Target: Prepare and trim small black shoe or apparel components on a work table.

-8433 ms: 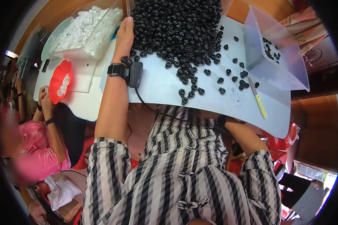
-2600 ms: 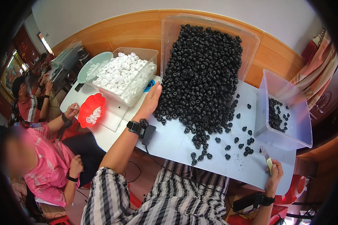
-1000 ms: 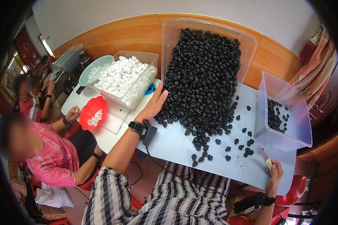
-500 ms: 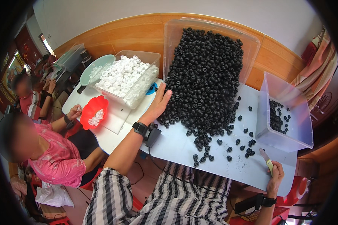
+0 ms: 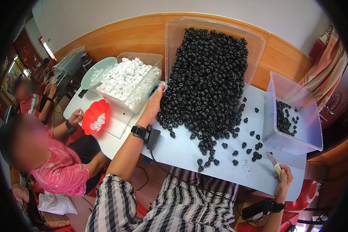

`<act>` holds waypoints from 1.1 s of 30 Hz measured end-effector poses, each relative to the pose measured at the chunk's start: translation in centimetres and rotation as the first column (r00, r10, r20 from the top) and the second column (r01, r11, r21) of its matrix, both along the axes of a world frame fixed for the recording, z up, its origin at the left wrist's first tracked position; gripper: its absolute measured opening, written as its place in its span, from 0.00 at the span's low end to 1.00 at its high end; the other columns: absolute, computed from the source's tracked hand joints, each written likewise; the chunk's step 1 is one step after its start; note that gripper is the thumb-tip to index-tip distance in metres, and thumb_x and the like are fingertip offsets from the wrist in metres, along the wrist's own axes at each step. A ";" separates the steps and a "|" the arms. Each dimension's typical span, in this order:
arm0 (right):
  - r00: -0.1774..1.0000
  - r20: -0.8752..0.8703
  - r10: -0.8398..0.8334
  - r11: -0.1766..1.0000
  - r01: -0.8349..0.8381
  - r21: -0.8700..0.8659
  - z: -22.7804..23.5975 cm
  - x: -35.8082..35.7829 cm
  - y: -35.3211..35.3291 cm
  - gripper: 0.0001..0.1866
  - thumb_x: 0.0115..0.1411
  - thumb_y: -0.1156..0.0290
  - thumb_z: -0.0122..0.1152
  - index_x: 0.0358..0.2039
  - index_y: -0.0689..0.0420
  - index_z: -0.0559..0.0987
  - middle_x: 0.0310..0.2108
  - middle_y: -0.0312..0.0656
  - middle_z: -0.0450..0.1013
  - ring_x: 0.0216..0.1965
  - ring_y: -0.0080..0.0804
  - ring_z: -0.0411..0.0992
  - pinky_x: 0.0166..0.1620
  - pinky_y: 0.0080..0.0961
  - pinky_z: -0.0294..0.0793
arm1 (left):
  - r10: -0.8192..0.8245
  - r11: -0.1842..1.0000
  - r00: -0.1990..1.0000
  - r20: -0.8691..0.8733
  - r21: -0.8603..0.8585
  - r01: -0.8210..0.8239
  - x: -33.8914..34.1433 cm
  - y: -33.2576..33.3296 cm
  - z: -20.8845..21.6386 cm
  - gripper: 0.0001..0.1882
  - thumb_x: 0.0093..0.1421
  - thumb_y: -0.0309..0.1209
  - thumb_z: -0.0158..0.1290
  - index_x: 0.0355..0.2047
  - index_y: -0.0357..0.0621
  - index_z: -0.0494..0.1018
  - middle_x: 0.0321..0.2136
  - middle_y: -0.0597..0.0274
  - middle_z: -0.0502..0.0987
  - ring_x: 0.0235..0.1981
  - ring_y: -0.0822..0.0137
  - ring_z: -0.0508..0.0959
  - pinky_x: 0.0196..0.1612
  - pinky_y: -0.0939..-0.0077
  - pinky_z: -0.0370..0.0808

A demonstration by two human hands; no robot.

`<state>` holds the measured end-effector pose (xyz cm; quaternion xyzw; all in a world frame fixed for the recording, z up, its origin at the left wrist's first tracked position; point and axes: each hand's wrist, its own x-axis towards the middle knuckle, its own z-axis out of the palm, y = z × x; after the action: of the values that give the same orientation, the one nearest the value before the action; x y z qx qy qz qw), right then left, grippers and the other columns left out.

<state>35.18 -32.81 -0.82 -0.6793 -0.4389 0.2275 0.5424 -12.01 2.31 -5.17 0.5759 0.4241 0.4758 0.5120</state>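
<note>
Orange wood-look panelling (image 5: 290, 48) backs a pale table (image 5: 178, 145). Taking clock directions from the middle of the view, a heap of small black knobbed pieces (image 5: 207, 85) lies at 1 o'clock, spilling out of a large clear tray (image 5: 256, 54); strays dot the tabletop towards 4 o'clock, and a translucent bin (image 5: 297, 143) holding more of them stands at 3. At 10 o'clock the left hand (image 5: 152, 106) lies along the heap's left edge, fingers extended and gripping nothing visible; whether they press on the pieces is hard to tell. At 4 o'clock the right hand (image 5: 284, 178) is curled around the yellow-green handle of a knife (image 5: 274, 162), its blade aimed towards 11. I judge this as a ready pause in handling the pieces, with none visibly under the blade; further knife work would call for isolating one piece and guiding the edge away from the fingers.
</note>
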 end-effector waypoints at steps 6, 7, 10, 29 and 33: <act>1.000 0.001 0.005 1.000 -0.005 -0.005 0.1 0.0 0.0 0.16 0.67 0.63 0.49 0.41 0.62 0.79 0.32 0.33 0.73 0.32 0.19 0.65 0.39 0.17 0.63 | 0.005 0.999 0.999 0.032 -0.048 -0.003 0.0 -0.1 0.6 0.45 0.69 0.62 0.32 0.67 0.30 0.53 0.67 0.48 0.57 0.69 0.55 0.55 0.71 0.63 0.48; 1.000 0.000 0.003 1.000 -0.003 -0.006 0.1 0.0 0.0 0.16 0.67 0.63 0.49 0.41 0.62 0.79 0.32 0.33 0.73 0.32 0.19 0.65 0.39 0.17 0.63 | 0.003 0.999 1.000 0.031 -0.048 -0.002 0.0 -0.2 0.8 0.45 0.69 0.62 0.32 0.67 0.30 0.53 0.67 0.48 0.57 0.69 0.55 0.55 0.71 0.63 0.48; 1.000 0.008 -0.008 1.000 0.009 -0.005 0.1 0.1 0.0 0.16 0.67 0.63 0.49 0.41 0.62 0.79 0.32 0.33 0.73 0.32 0.18 0.66 0.39 0.17 0.63 | -0.017 0.999 1.000 0.010 -0.047 0.018 -0.1 -0.5 1.1 0.45 0.69 0.62 0.32 0.67 0.29 0.53 0.67 0.48 0.58 0.69 0.54 0.56 0.71 0.63 0.48; 1.000 0.002 -0.004 1.000 0.004 -0.029 0.4 0.0 -0.1 0.15 0.68 0.65 0.49 0.41 0.63 0.79 0.34 0.35 0.74 0.34 0.20 0.67 0.40 0.18 0.65 | 0.188 0.976 0.970 -0.151 0.139 -0.168 0.6 0.9 0.3 0.33 0.73 0.52 0.34 0.58 0.33 0.67 0.55 0.50 0.72 0.55 0.62 0.72 0.61 0.70 0.63; 1.000 0.002 0.010 0.999 -0.010 -0.033 0.6 0.0 0.0 0.15 0.68 0.66 0.49 0.41 0.63 0.79 0.35 0.36 0.74 0.34 0.20 0.67 0.41 0.18 0.66 | 0.177 0.982 0.982 -0.070 0.079 -0.171 0.4 1.2 0.0 0.34 0.72 0.53 0.35 0.60 0.32 0.65 0.57 0.49 0.71 0.56 0.62 0.71 0.62 0.69 0.63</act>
<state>35.16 -32.81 -0.22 -0.6860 -0.4391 0.2368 0.5296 -11.58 3.48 -5.18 0.5726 0.4747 0.5114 0.4304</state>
